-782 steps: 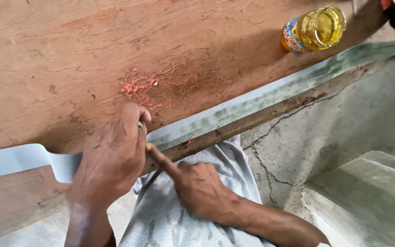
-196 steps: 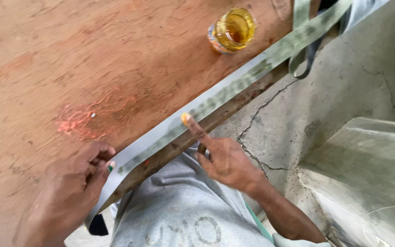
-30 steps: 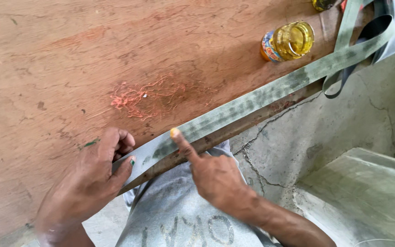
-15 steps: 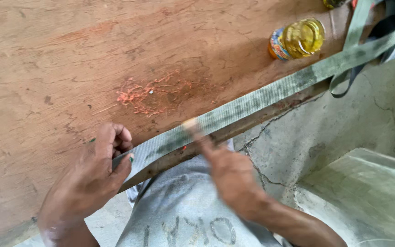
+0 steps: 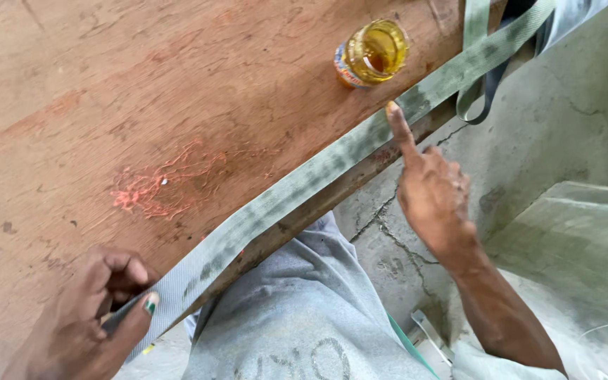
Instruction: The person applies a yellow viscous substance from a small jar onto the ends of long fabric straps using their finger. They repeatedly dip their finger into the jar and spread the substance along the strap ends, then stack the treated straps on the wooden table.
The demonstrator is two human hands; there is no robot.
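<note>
Left hand [image 5: 96, 317]: nearest me, my thumb and curled fingers clamped on the low end of the grey strap [image 5: 304, 186].
Strap: laid flat along the edge of the wooden table [image 5: 142, 91], running up and away.
Right hand [image 5: 431, 190]: forefinger out, tip pressed on the strap, other fingers folded, gripping nothing.
Jar [image 5: 373, 53]: open, yellow liquid, just beyond my fingertip.
Far end: the strap seems to loop over the table's edge.
</note>
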